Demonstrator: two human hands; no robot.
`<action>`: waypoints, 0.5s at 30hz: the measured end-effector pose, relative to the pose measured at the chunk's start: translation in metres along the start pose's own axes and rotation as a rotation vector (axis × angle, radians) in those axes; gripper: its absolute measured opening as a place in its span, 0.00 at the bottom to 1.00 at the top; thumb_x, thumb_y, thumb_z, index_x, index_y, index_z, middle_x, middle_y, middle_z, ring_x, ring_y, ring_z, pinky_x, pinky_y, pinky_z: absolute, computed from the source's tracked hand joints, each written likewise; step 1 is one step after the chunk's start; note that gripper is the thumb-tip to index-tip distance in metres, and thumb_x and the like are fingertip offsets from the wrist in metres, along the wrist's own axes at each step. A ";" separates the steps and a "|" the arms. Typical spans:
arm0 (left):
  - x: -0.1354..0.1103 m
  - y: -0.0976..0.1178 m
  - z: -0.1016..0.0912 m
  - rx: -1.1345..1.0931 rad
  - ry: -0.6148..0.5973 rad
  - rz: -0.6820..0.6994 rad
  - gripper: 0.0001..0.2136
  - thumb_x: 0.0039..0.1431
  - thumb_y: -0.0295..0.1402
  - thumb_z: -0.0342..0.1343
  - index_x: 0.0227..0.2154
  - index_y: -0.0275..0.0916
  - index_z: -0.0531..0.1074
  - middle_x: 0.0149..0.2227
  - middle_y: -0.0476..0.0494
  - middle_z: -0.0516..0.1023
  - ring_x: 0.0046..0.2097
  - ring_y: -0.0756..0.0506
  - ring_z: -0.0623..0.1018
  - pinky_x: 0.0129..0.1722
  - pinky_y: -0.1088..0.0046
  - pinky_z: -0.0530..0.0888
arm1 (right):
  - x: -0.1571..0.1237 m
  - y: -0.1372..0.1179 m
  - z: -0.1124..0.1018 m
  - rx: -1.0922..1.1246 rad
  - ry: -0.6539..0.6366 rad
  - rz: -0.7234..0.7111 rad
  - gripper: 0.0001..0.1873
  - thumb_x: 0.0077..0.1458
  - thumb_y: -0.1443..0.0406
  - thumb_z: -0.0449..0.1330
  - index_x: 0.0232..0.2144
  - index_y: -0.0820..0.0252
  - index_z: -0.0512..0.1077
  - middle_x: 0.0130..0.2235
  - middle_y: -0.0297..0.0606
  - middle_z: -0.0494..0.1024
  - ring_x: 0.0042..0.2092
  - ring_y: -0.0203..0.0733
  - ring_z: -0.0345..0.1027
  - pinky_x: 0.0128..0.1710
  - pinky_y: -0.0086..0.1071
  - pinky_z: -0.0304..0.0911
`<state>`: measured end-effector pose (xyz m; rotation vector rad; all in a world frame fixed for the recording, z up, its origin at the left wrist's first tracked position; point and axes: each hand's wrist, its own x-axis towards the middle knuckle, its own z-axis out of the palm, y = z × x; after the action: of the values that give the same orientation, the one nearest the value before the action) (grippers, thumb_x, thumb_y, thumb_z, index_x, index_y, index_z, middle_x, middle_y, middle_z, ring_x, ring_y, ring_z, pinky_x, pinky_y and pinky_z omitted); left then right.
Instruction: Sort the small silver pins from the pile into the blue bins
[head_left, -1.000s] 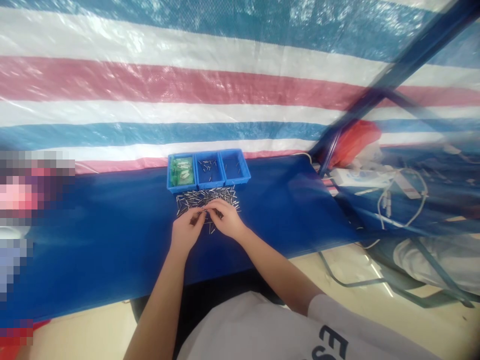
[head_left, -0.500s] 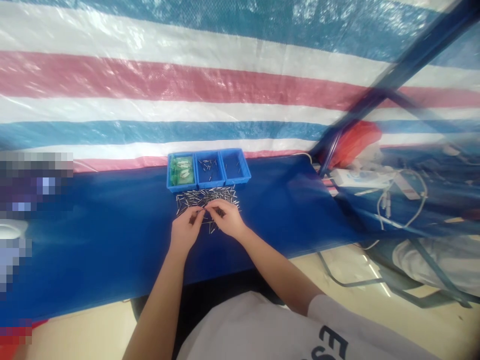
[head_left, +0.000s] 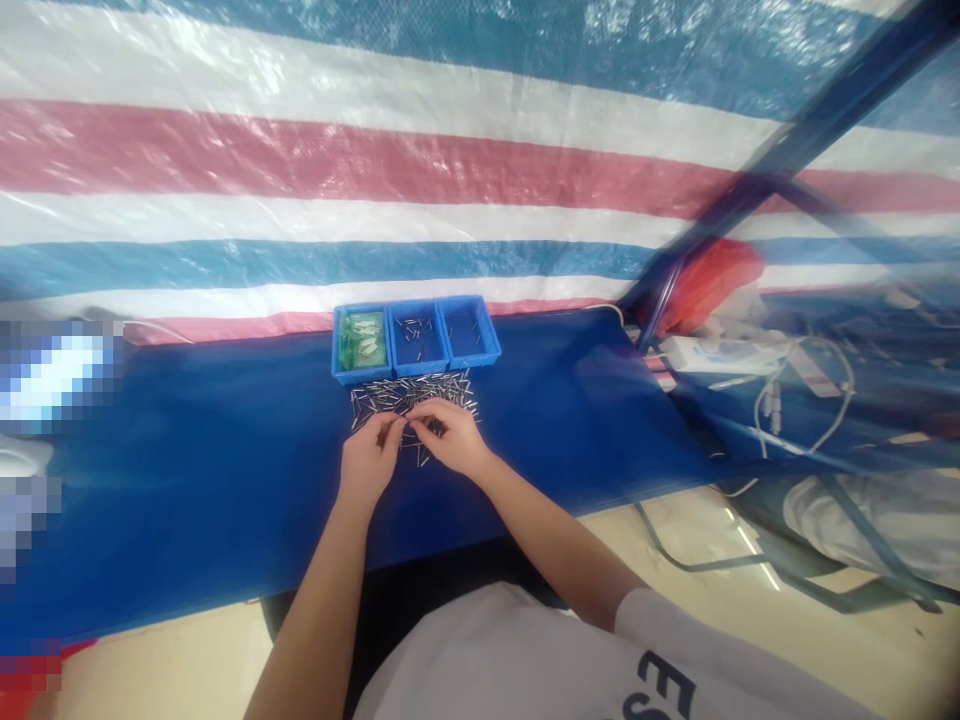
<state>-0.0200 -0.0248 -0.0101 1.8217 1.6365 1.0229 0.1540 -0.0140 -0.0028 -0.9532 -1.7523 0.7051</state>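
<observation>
My left hand (head_left: 369, 455) and my right hand (head_left: 452, 436) meet fingertip to fingertip over a pile of thin metal pins (head_left: 439, 386) on a blue surface. Both hands are closed in a pinch. Whatever lies between the fingertips is too small to make out. Just beyond the pile stand three joined blue bins. In the left bin (head_left: 337, 362) lies a green bag (head_left: 351, 345) with pale pieces on it. Several small metal pins lie in the middle bin (head_left: 420, 367), and a few thin ones in the right bin (head_left: 471, 345).
A blue cloth-like surface (head_left: 187, 480) spreads under everything. Behind it hangs a striped plastic sheet (head_left: 450, 170). To the right are a dark metal frame (head_left: 720, 215), a red bag (head_left: 709, 285), a white box (head_left: 716, 352) and a white cable (head_left: 844, 400). Blurred blocks cover the far left.
My hands stay almost in place over the pins; the left fingers have shifted slightly at the pinch. The bins and pile look the same.
</observation>
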 end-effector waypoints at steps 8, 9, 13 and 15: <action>-0.001 0.001 0.001 -0.026 0.029 0.037 0.13 0.60 0.44 0.57 0.42 0.42 0.76 0.27 0.51 0.77 0.28 0.51 0.75 0.31 0.76 0.72 | 0.000 0.002 0.000 -0.021 0.023 0.036 0.07 0.62 0.66 0.57 0.40 0.57 0.75 0.40 0.40 0.79 0.37 0.37 0.73 0.37 0.32 0.72; -0.001 0.001 0.001 -0.027 0.029 0.039 0.13 0.60 0.43 0.57 0.41 0.42 0.76 0.27 0.51 0.77 0.28 0.52 0.75 0.31 0.77 0.72 | 0.000 0.002 0.000 -0.021 0.026 0.038 0.07 0.62 0.66 0.57 0.40 0.57 0.75 0.40 0.40 0.79 0.37 0.37 0.73 0.37 0.32 0.72; -0.001 0.002 0.001 -0.024 0.024 0.041 0.12 0.59 0.42 0.57 0.40 0.42 0.77 0.26 0.52 0.76 0.27 0.52 0.74 0.32 0.77 0.71 | 0.000 0.001 0.000 -0.021 0.030 0.024 0.07 0.62 0.66 0.57 0.40 0.57 0.75 0.40 0.39 0.79 0.36 0.36 0.73 0.36 0.31 0.71; -0.002 0.002 0.001 -0.027 0.016 0.038 0.11 0.59 0.42 0.58 0.40 0.42 0.77 0.26 0.53 0.76 0.27 0.52 0.74 0.32 0.77 0.71 | 0.000 0.001 0.000 -0.017 0.031 0.018 0.06 0.62 0.67 0.58 0.39 0.57 0.75 0.40 0.39 0.79 0.36 0.36 0.73 0.37 0.31 0.71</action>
<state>-0.0178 -0.0264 -0.0098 1.8380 1.5948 1.0736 0.1543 -0.0136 -0.0038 -0.9870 -1.7272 0.6845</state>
